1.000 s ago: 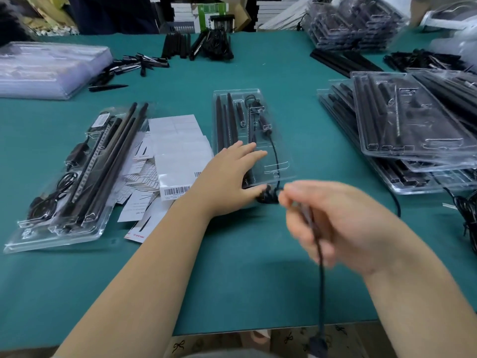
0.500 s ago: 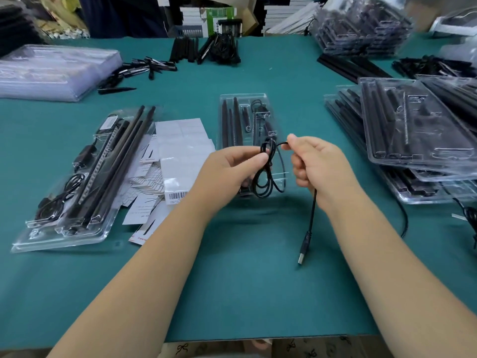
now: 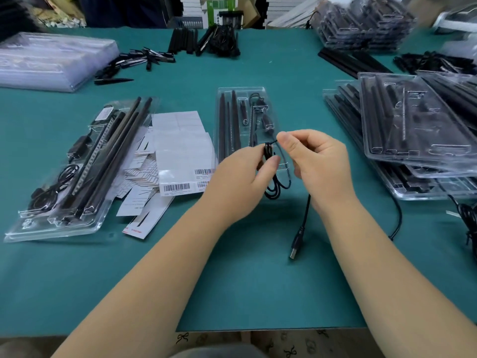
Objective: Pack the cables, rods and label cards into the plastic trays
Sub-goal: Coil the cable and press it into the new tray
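I've got the USB cable bunched into loops just above the near end of the centre tray. Left hand curls round the bundle, thumb w/ fingers pinching the gathered loops so they don't spring apart. Right hand pinches the strand at the top of the bundle, thumb and forefinger closed on it, other fingers loosely curled; looks like it's feeding the next turn. The tail hangs free below the right hand, USB plug down near the green table, so a fair bit remains unwound, I'd say.

Holding it over the tray makes sense: the rods already sit in the left slots, and the cable's other end seems to run into the tray's right side, though I can't tell exactly where it seats. Coil prob. needs to be small enough for its pocket.

Label cards lie fanned just left of the tray, within reach for the next step. A filled tray sits further left; stacked packed trays on the right.
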Motion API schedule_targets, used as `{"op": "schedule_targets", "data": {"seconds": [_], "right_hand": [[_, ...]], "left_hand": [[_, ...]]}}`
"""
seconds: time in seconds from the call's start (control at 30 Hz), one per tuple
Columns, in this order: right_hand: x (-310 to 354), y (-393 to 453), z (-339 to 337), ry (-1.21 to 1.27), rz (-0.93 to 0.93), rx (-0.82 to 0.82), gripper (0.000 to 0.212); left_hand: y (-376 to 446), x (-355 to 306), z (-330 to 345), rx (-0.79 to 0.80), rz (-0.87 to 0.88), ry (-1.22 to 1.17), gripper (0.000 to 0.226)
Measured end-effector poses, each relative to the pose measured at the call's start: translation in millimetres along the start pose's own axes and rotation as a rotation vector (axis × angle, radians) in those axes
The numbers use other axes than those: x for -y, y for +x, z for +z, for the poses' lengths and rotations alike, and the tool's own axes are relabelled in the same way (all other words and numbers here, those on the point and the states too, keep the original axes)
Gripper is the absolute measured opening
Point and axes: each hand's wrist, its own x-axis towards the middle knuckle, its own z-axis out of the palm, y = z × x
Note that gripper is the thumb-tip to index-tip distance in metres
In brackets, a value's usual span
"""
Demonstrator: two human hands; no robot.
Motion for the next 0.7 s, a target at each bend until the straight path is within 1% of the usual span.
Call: {"op": "schedule_targets", "data": {"seconds": [0.07,0.13,0.2,0.27,0.3,0.33,0.4,0.47,0.53,0.6,0.7], "right_hand": [[-1,4,-4,-0.015,0.043,0.069,0.016],[-3,9,-10,-0.032,0.124,0.179,0.021],[-5,13,-16,-0.013,0.237,0.261,0.022],[-7,16,-20,0.010,0.322,0.318,0.016],[-7,17,-21,0.036,0.359,0.338,0.011],[-8,17,-21,0.074,0.391,0.342,0.009],[-11,18,-20,0.126,0.419,0.289,0.007],[-14,17,-18,0.078,0.392,0.248,0.003],[-15,16,-14,0.008,0.348,0.263,0.006],[-15,16,-12,-0.019,0.313,0.257,0.009],[-13,15,-8,-0.082,0.267,0.249,0.013]], "left_hand": [[2,3,2,-0.055,-0.068,-0.089,0.032],[5,8,0,-0.069,-0.187,-0.197,0.031],[6,12,-3,-0.091,-0.299,-0.420,0.024],[5,14,-6,-0.107,-0.337,-0.627,0.018],[4,15,-6,-0.100,-0.326,-0.680,0.017],[3,15,-6,-0.090,-0.309,-0.696,0.017],[3,14,-3,-0.079,-0.288,-0.659,0.019],[3,12,-1,-0.071,-0.285,-0.610,0.027],[3,11,0,-0.065,-0.276,-0.590,0.026],[3,9,-1,-0.060,-0.287,-0.654,0.023],[5,10,-3,-0.043,-0.327,-0.752,0.024]]}}
